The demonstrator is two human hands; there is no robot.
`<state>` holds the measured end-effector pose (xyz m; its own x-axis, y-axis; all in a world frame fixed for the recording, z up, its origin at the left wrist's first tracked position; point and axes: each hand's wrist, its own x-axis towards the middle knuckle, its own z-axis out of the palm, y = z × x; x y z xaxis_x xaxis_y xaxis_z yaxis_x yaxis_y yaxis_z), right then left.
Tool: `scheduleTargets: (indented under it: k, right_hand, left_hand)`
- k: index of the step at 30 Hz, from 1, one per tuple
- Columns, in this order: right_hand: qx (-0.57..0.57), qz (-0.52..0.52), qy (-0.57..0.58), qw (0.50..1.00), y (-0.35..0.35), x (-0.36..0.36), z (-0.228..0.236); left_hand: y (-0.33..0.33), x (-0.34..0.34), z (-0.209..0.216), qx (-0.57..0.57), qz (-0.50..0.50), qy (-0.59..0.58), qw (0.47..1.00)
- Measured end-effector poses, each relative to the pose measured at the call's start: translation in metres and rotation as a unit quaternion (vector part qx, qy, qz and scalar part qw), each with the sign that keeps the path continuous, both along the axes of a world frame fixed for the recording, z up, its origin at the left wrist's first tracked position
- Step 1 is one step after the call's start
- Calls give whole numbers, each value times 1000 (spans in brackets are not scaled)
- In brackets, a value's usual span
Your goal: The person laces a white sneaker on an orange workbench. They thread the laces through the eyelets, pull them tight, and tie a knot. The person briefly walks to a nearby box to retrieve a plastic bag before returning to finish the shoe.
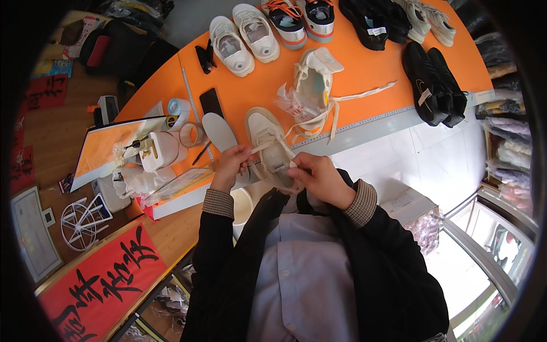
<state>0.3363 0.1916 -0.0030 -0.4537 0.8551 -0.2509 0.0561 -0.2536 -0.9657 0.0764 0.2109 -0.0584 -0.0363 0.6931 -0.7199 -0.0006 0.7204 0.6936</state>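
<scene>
A white and beige sneaker (263, 126) lies at the near edge of the orange table, its toe pointing away from me and its opening towards me. My left hand (231, 166) is closed in a pinch on a white shoelace (261, 146) at the sneaker's left side. On the right side, my right hand (320, 179) pinches a lace by the shoe opening. Beyond it lies the matching sneaker (311, 85) with its laces loose and trailing, a clear plastic bag (297, 105) against it. A pale insole (219, 131) rests left of the near sneaker.
Along the far side stand white sneakers (231, 47) and several other pairs. Black shoes (423, 85) sit at the right. To the left are a black phone (211, 103), a tape roll (191, 135) and a white container (162, 151). A pale bin (241, 206) stands below the table edge.
</scene>
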Motion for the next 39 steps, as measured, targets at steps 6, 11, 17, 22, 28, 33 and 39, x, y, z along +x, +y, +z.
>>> scheduleTargets:
  k: [6, 11, 17, 22, 28, 33, 39]
  right_hand:
    - [-7, 19, -71, 997, 6, -4, -21]
    - [-31, -1, -77, 997, 2, -19, -43]
    - [-222, -27, 51, 973, 0, -39, -29]
    - [-262, -70, 146, 951, -3, -62, -37]
    - [-249, -54, 134, 958, -3, -69, -42]
    - [-236, -51, 146, 959, -7, -75, -60]
    - [-154, -78, -9, 985, 2, -76, -66]
  left_hand:
    - [0, -1, 14, 21, 9, -34, 999]
    - [-2, 6, 22, 60, -11, 26, 998]
    - [-15, 15, 13, 339, -136, 384, 848]
    - [-28, 40, 47, 158, -87, 64, 981]
    - [-32, 37, 47, 139, -83, 65, 985]
    - [-37, 28, 35, 118, -72, 52, 989]
    - [-28, 29, 36, 251, -151, 349, 890]
